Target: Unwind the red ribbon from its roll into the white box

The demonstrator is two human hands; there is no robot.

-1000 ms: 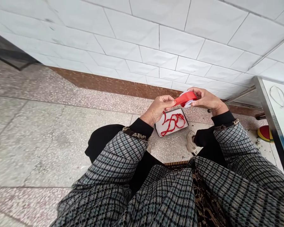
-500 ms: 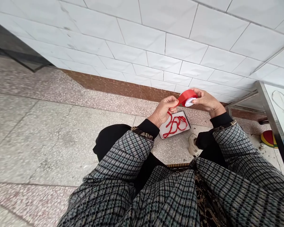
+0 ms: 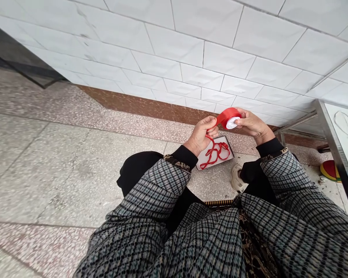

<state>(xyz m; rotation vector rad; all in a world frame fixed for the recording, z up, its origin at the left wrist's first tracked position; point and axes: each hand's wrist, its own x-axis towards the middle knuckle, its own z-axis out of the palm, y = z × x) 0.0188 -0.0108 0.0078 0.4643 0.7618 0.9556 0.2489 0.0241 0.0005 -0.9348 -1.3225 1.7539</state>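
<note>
My right hand [image 3: 251, 122] is closed around a roll of red ribbon [image 3: 229, 116] with a white round label on its side. A short stretch of ribbon runs from the roll to my left hand [image 3: 202, 135], whose fingers pinch it. From under my left hand the ribbon hangs down to a shallow white box [image 3: 203, 157] with dark edges on the floor. Loose loops of red ribbon [image 3: 216, 154] lie in that box.
A white-tiled wall [image 3: 185, 50] rises in front. On the right stands a metal-framed table [image 3: 332, 131] with a thin cord on top. Below it a red, yellow and green object [image 3: 330, 170] rests on the floor. My shoe [image 3: 237, 178] is beside the box.
The roll has turned slightly and shifted a little left, with its label more toward the camera. My left hand has moved slightly, still pinching the ribbon.
</note>
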